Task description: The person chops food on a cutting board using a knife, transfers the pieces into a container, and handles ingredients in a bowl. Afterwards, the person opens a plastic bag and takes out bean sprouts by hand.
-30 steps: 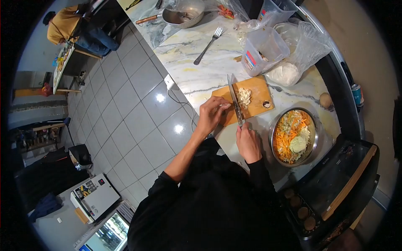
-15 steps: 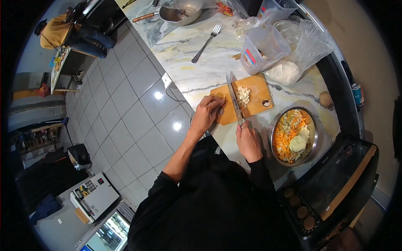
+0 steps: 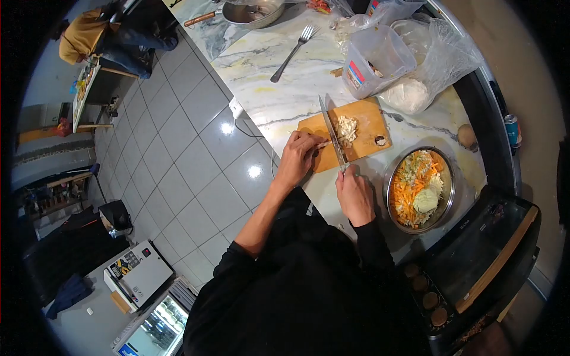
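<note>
On a veined desk (image 3: 261, 107), an orange-brown board (image 3: 369, 115), holed near one end, lies beneath a long, narrow knife (image 3: 331, 132), its grey blade angled across and its handle clasped by the right grip (image 3: 355, 196); the left grip (image 3: 295, 159) pinches a pale piece (image 3: 322, 145) beside the blade, opposite cream-white chopped bits (image 3: 346, 129).

Black top (image 3: 285, 291); its left sleeve (image 3: 230, 261) leaves most of the forearm bare; its right sleeve (image 3: 376, 242) reaches near the wrist; left hand (image 3: 298, 157) and right hand (image 3: 355, 194) bare.

Orange board (image 3: 369, 120), white chopped pieces (image 3: 346, 130), grey-veined white countertop (image 3: 252, 68)
</note>
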The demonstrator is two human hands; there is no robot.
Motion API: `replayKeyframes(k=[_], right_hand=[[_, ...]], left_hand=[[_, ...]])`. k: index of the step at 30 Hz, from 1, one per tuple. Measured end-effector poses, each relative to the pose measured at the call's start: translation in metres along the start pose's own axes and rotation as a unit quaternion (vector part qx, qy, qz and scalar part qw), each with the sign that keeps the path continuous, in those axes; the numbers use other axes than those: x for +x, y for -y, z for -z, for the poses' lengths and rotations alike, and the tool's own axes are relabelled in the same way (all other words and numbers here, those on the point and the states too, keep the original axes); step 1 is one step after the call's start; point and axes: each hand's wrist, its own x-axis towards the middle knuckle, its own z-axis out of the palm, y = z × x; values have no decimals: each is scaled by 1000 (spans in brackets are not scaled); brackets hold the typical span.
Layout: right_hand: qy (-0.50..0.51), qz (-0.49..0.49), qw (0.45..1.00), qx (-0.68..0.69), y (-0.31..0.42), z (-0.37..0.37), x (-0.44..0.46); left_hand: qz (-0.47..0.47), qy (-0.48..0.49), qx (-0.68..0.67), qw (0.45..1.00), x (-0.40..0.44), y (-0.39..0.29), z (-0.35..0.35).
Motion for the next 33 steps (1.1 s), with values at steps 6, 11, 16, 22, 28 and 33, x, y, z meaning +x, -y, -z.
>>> replayKeyframes(k=[6, 11, 16, 22, 28, 33], right_hand=[[-22, -16, 999, -34, 8, -11, -3], [-56, -16, 994, -90, 4, -28, -3], [-60, -17, 992, -114, 1, -38, -2], [-86, -12, 986, -145, -2, -40, 2], [-100, 6, 984, -149, -4, -42, 0], [-73, -4, 990, -121, -2, -32, 0]], left_hand=[[2, -36, -23, 999, 2, 0, -4], [4, -31, -25, 999, 2, -2, 0], [21, -19, -37, 999, 1, 0, -1], [12, -24, -42, 999, 4, 0, 1], [15, -23, -33, 999, 2, 3, 4], [18, -32, -59, 998, 2, 1, 2]])
